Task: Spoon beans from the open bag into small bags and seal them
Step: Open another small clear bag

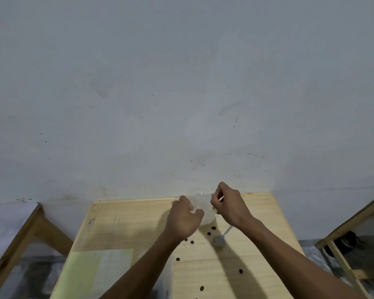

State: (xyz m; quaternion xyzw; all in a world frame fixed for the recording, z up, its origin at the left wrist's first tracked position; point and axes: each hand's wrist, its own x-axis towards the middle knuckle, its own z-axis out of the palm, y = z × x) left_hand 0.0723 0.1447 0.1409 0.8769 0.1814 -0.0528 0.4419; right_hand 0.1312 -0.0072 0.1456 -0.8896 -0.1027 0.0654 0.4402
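On the wooden worktop [125,223], near its far edge, both hands pinch a clear small bag [203,209]: the left hand [185,216] one side, the right hand [228,205] the other. I think they are sealing it. The spoon [220,238] lies nearby, with loose beans [208,233] around. Next, press the top tight.

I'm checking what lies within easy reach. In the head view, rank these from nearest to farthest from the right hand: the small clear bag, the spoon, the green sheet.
From the right hand:
1. Small clear bag: pinched between both hands, at the table's far edge.
2. Spoon: lying on the table just under the right wrist.
3. Green sheet: at the table's near left corner, well beyond the left hand.
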